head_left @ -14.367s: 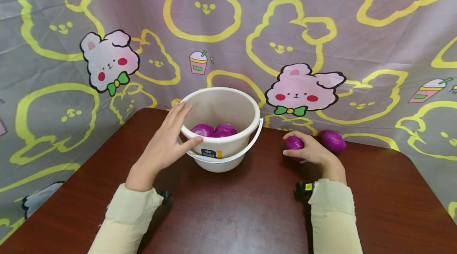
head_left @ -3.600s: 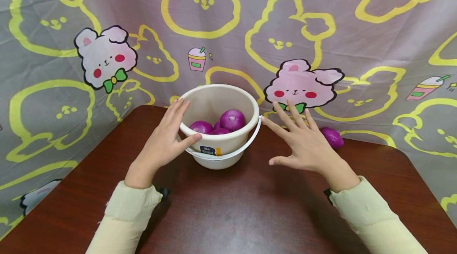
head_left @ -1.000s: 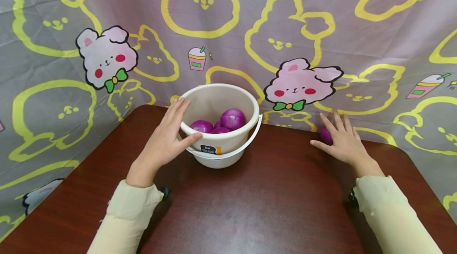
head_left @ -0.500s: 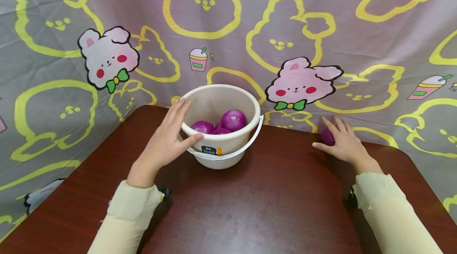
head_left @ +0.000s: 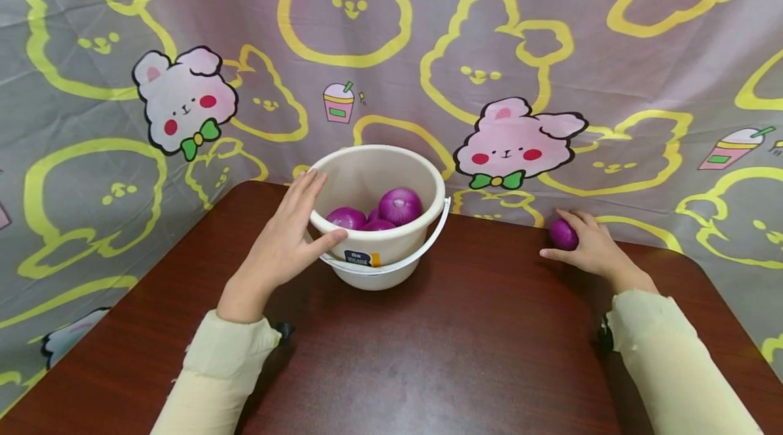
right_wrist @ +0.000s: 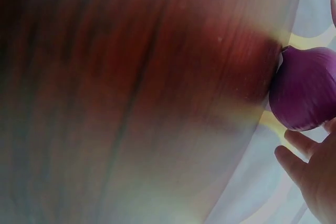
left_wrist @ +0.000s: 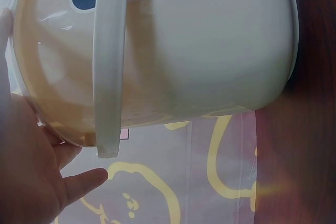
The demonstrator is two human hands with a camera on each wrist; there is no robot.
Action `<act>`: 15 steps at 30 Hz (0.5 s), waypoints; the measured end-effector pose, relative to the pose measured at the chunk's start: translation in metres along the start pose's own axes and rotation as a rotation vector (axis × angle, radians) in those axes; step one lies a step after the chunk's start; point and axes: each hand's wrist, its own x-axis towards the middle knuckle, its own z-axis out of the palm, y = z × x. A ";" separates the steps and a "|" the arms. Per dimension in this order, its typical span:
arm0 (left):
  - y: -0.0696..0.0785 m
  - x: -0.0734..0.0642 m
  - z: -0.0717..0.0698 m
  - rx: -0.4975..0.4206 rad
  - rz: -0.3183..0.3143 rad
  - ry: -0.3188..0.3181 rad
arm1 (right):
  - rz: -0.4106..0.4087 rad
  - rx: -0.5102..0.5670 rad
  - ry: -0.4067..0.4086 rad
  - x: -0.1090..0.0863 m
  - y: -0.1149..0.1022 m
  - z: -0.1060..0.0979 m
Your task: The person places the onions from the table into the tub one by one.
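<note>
My left hand [head_left: 283,242] rests against the left rim of a cream bucket [head_left: 391,255], its fingers fairly straight and its thumb at the front rim. Several purple onions [head_left: 400,206] lie inside; part of the pile is hidden by the bucket wall. In the left wrist view the bucket's side [left_wrist: 210,51] and white handle [left_wrist: 109,66] fill much of the picture. At the back right, my right hand [head_left: 592,249] spreads around another onion [head_left: 563,235] on the table. The right wrist view has the fingers [right_wrist: 294,163] close beside that onion [right_wrist: 304,88], with the thumb apart from it.
The dark red-brown wooden table [head_left: 428,367] ends at a patterned curtain [head_left: 391,95] behind the bucket and the lone onion. The bucket's handle [head_left: 428,255] hangs down over its front.
Two onions joined those in the bucket since the earliest frame. My right hand went from beside the bucket to the lone onion, then lowered, its fingers bending around it. The left hand stayed put.
</note>
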 end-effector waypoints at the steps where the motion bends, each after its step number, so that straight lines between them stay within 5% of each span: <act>1: 0.000 0.000 0.000 0.000 0.000 -0.002 | 0.001 0.010 -0.006 0.000 0.001 0.000; 15: -0.001 0.002 0.000 0.002 -0.003 -0.004 | 0.000 0.122 -0.026 0.009 0.009 0.005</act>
